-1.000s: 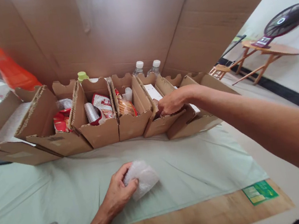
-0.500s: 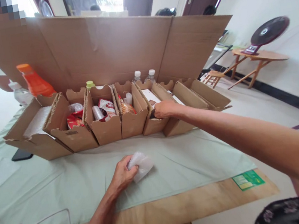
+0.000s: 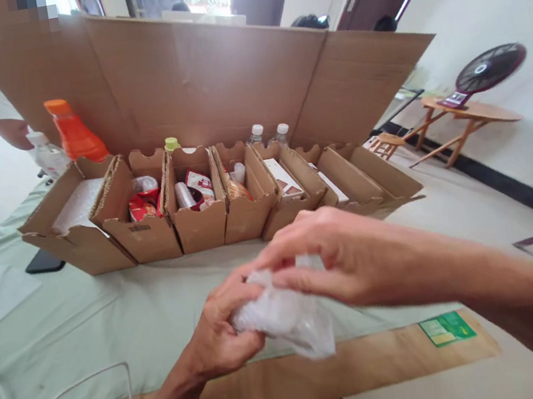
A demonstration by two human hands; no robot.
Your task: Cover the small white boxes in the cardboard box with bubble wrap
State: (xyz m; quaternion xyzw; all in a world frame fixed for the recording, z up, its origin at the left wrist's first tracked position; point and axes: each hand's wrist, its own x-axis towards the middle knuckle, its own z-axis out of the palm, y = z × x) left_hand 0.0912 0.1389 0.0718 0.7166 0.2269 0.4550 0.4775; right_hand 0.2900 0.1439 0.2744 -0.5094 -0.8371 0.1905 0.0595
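A crumpled piece of bubble wrap (image 3: 290, 320) is held above the front of the table. My left hand (image 3: 228, 323) grips its left side, thumb below and fingers over the top. My right hand (image 3: 329, 257) reaches in from the right, its thumb and fingers closed on the upper part of the same wrap. Whether anything lies inside the wrap I cannot tell. Behind my hands stands a row of open cardboard boxes (image 3: 203, 226). The box nearest my right hand holds a white box (image 3: 283, 176) with a brown picture.
Bottles, among them an orange one (image 3: 79, 135), stand behind the boxes before an upright cardboard sheet (image 3: 206, 74). A black phone (image 3: 44, 260) lies at left, a white cable (image 3: 65, 396) at front left. A person's arm (image 3: 8, 132) shows at far left.
My right hand has left the cardboard box and come down to the bubble wrap. My left hand has lifted the wrap closer to me, and the view has shifted slightly.
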